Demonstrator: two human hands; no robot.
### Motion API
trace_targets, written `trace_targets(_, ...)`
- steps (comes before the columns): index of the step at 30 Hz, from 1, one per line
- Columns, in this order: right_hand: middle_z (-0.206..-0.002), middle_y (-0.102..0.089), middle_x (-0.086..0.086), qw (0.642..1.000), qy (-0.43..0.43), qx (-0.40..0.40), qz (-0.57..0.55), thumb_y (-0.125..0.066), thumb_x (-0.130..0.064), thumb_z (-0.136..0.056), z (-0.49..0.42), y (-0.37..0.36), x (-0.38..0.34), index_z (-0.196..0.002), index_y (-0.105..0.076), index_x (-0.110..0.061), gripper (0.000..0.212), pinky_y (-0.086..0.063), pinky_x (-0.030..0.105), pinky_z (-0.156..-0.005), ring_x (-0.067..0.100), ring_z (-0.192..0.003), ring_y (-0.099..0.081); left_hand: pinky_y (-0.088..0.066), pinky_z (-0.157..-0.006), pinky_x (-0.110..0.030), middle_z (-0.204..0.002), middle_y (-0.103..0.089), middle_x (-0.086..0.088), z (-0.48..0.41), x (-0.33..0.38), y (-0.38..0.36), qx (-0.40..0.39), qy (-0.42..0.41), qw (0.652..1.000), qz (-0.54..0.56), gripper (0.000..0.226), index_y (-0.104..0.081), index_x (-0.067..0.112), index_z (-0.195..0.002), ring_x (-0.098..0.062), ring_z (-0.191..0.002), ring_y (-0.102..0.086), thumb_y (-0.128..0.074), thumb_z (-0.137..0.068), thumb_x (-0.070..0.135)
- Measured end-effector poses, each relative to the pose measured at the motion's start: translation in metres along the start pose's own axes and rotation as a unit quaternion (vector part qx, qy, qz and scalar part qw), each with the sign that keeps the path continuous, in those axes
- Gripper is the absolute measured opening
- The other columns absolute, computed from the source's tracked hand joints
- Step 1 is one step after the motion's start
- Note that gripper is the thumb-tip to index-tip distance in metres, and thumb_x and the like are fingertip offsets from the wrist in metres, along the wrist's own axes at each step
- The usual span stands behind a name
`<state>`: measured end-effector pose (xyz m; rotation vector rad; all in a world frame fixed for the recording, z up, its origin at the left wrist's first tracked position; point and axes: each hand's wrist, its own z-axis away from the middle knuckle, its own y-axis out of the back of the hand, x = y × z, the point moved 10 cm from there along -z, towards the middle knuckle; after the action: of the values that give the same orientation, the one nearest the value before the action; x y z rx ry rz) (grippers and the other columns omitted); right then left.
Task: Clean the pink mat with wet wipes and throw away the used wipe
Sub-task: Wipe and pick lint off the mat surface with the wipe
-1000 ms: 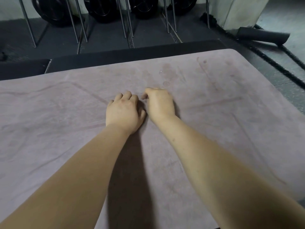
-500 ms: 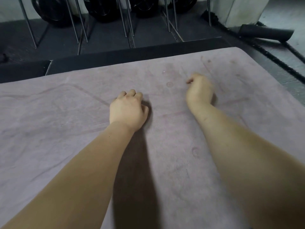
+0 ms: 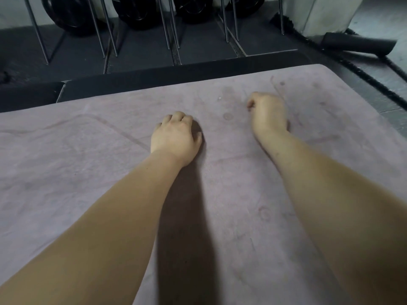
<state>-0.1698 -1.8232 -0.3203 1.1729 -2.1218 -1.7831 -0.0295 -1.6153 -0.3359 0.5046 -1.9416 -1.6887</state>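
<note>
Filling most of the frame is the pink mat (image 3: 88,172). It's a soft, suede-looking sheet with a rounded corner at the upper right, faint creases, printed lines and darker smudges all over. Behind it, across the upper part of the frame, there's flat black floor padding (image 3: 176,73) laid in slabs with visible seams. Along the top edge, round black weight plates (image 3: 141,14) sit behind thin shiny metal rods (image 3: 167,25) that lean at angles. The upper right corner has a pale blocky thing (image 3: 319,14). Just below it lies a dark foam-looking roller (image 3: 356,44), and a thick braided black rope (image 3: 363,71) snakes past the mat's corner.

Both bare forearms reach in from the bottom. The left hand (image 3: 176,137) is at centre frame, fingers curled under and knuckles down on the mat. The right hand (image 3: 267,113) is up and to the right of it, well apart, also balled up with the thumb tucked against the forefinger. The palms face away, so I honestly can't tell if either fist has anything inside.

Between the hands there's a small round ring stain (image 3: 227,116). A tiny white speck (image 3: 219,98) sits just above it.
</note>
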Motion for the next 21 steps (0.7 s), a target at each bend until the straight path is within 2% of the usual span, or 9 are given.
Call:
trace_targets(3,-0.109,-0.073,0.011,0.992,-0.111,0.056,-0.028,-0.050,-0.005,-0.083,-0.014,0.016,0.050,-0.105,-0.075,-0.019,0.036,-0.055,0.036,-0.088,0.036,-0.101,-0.066,-0.046,-0.094,-0.044,-0.137,-0.057,-0.004,-0.003,0.003,-0.003,-0.006,0.000,0.999,-0.038,0.046,-0.062,0.019,-0.130,-0.033,-0.126,-0.050,-0.046,-0.103,0.051)
trace_targets(6,-0.109,-0.073,0.009,0.986,-0.136,0.075,-0.061,-0.048,0.001,-0.084,-0.010,0.009,0.026,-0.105,-0.076,-0.018,0.040,-0.053,0.035,-0.088,0.034,-0.106,-0.066,-0.045,-0.085,-0.041,-0.135,-0.058,-0.002,-0.002,0.003,-0.003,-0.003,-0.001,0.998,-0.066,0.047,-0.063,0.020,-0.129,-0.031,-0.123,-0.052,-0.043,-0.103,0.055)
trace_targets(10,-0.105,-0.075,0.000,0.992,-0.050,0.022,-0.113,-0.053,-0.001,-0.087,0.005,-0.029,-0.068,-0.104,-0.074,-0.026,0.037,-0.054,0.031,-0.083,0.024,-0.099,-0.068,-0.043,-0.079,-0.039,-0.133,-0.058,0.000,-0.003,0.001,-0.005,-0.009,0.006,0.997,-0.070,0.047,-0.063,0.022,-0.128,-0.029,-0.121,-0.055,-0.043,-0.103,0.056)
trace_targets(12,-0.096,-0.073,-0.001,0.991,0.019,-0.015,-0.128,-0.055,-0.004,-0.085,0.015,-0.045,-0.109,-0.101,-0.073,-0.026,0.033,-0.057,0.033,-0.076,0.023,-0.090,-0.067,-0.041,-0.076,-0.038,-0.132,-0.058,0.001,-0.003,0.001,-0.007,-0.013,0.008,0.998,-0.061,0.044,-0.064,0.024,-0.125,-0.028,-0.121,-0.055,-0.043,-0.102,0.056)
trace_targets(14,-0.091,-0.069,0.001,0.988,0.064,-0.064,-0.128,-0.055,-0.007,-0.084,0.015,-0.055,-0.121,-0.097,-0.070,-0.025,0.027,-0.055,0.032,-0.065,0.024,-0.083,-0.064,-0.042,-0.075,-0.038,-0.133,-0.058,0.001,-0.002,0.001,-0.008,-0.015,0.010,0.998,-0.058,0.044,-0.063,0.023,-0.124,-0.028,-0.121,-0.055,-0.043,-0.103,0.055)
trace_targets(17,-0.096,-0.067,0.004,0.991,0.077,-0.075,-0.079,-0.054,-0.014,-0.084,-0.005,-0.051,-0.094,-0.095,-0.068,-0.025,0.021,-0.053,0.031,-0.067,0.027,-0.083,-0.064,-0.048,-0.081,-0.040,-0.137,-0.057,0.001,-0.001,0.001,-0.007,-0.012,0.012,0.998,-0.065,0.048,-0.062,0.022,-0.129,-0.028,-0.123,-0.056,-0.041,-0.104,0.056)
trace_targets(21,-0.104,-0.069,0.009,0.999,-0.035,0.005,-0.022,-0.052,-0.003,-0.082,-0.038,-0.018,-0.004,-0.103,-0.073,-0.022,0.035,-0.053,0.033,-0.078,0.032,-0.091,-0.065,-0.045,-0.078,-0.038,-0.135,-0.058,0.003,-0.001,0.001,-0.006,-0.004,0.010,0.998,-0.068,0.047,-0.064,0.022,-0.127,-0.027,-0.122,-0.056,-0.041,-0.103,0.057)
